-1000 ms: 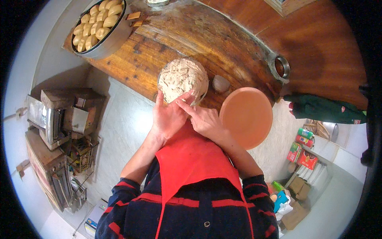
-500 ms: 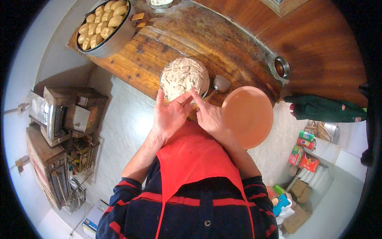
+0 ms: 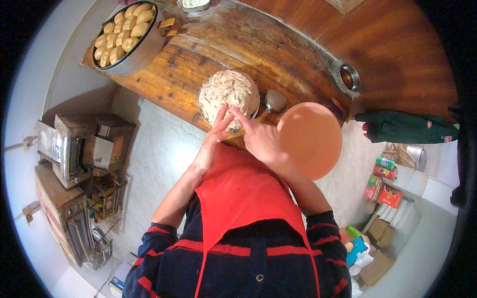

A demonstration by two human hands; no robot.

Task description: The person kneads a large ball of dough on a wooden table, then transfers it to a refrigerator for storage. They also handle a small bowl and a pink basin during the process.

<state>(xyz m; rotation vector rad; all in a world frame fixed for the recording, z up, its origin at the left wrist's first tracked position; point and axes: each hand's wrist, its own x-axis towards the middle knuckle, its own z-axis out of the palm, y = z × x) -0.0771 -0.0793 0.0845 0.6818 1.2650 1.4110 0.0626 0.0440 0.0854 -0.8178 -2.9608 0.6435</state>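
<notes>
A round bowl heaped with a pale, lumpy mixture sits at the near edge of the wooden bench. My left hand is over its near side, with fingers extended and nothing seen in them. Beside it, my right hand points its index finger at the left fingertips, and the two seem to touch. The other right fingers are bent and partly hidden; I see nothing held. A small greyish rounded utensil lies right of the bowl. Next to my right wrist is a round orange-pink basin or lid.
At the far left of the bench stands a round metal pan filled with pale shaped dough pieces. A white dish is at the back, and a metal bowl at the right. An old oven stands on the left.
My left hand has turned more edge-on, its fingers drawn together over the mixture. My right hand has shifted slightly, its index finger still at the left fingers.
</notes>
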